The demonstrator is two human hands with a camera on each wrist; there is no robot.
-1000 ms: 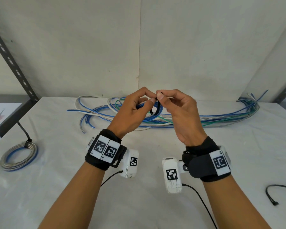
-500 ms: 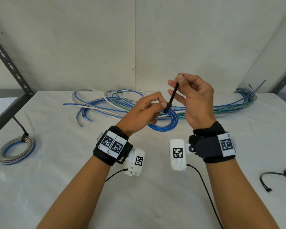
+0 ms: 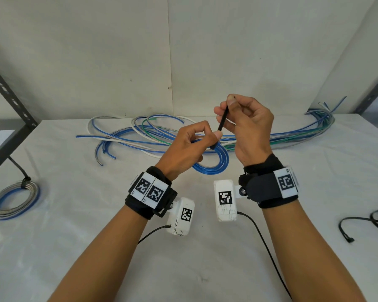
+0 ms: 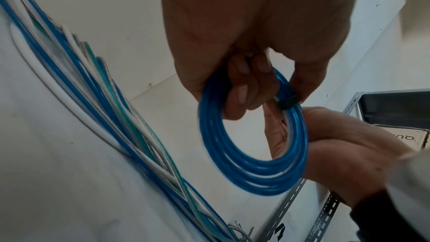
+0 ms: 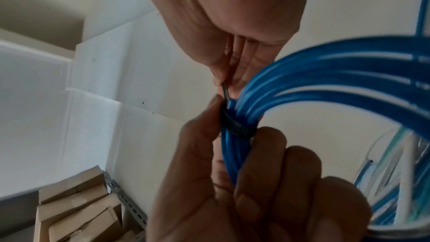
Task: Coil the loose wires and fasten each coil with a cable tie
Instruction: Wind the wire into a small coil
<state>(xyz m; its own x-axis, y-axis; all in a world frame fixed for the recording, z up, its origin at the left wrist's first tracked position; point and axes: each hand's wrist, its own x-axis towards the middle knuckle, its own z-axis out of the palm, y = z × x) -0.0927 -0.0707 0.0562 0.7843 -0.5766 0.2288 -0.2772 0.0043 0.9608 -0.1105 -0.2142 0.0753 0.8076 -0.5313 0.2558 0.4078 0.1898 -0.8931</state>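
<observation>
Above the surface (image 3: 74, 247), my left hand (image 3: 184, 149) grips the blue coil (image 3: 214, 164); my right hand (image 3: 244, 125) pinches the cable tie (image 3: 222, 118) tail. Yanking crooked could let turns slip free.

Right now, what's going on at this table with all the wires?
A person is fastening a small blue wire coil with a black cable tie. The left hand grips the coil at the tie's band, while the right hand pinches the tie's tail above it. A finished grey and blue coil lies left; loose blue, white and green wires remain behind.
</observation>
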